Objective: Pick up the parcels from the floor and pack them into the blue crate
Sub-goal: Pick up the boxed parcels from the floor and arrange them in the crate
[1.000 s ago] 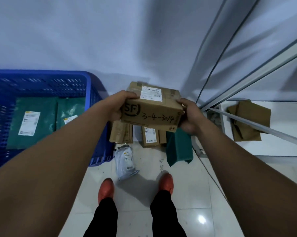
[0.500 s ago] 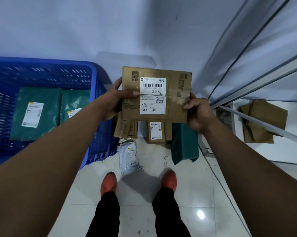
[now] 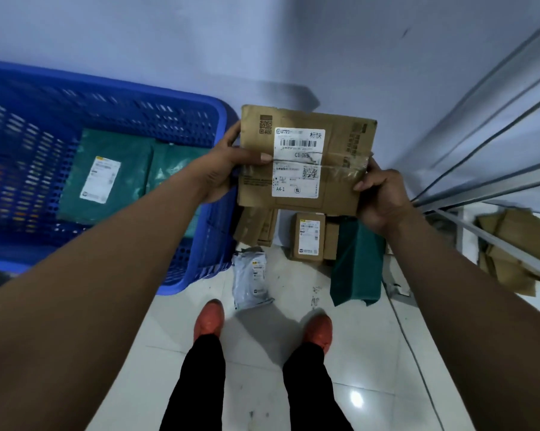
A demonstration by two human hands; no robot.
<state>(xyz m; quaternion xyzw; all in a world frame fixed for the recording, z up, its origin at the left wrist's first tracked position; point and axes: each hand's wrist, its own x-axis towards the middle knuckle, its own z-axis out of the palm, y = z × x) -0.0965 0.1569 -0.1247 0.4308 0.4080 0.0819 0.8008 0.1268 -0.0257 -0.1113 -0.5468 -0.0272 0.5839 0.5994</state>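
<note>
Two hands hold one flat brown cardboard parcel [image 3: 306, 160] in the air, label up: the left hand [image 3: 222, 169] grips its nine o'clock edge and the right hand [image 3: 383, 194] its three o'clock edge. It looks stiff and light, so side-edge grips suit it. At nine o'clock, the blue perforated plastic crate [image 3: 107, 85] holds two green plastic mailers [image 3: 107, 175].

Dim, cool bluish cast. Light from overhead: small glare spot on glossy floor [image 3: 356, 399], soft parcel-shaped shadow on wall [image 3: 138, 32]. Centre sharp, label on cardboard parcel [image 3: 306, 160] reads A4-1. Blue crate [image 3: 122, 113] mesh smeared at left. Wide-angle stretch toward the edges; shelf rails [image 3: 480, 187] bow.
</note>
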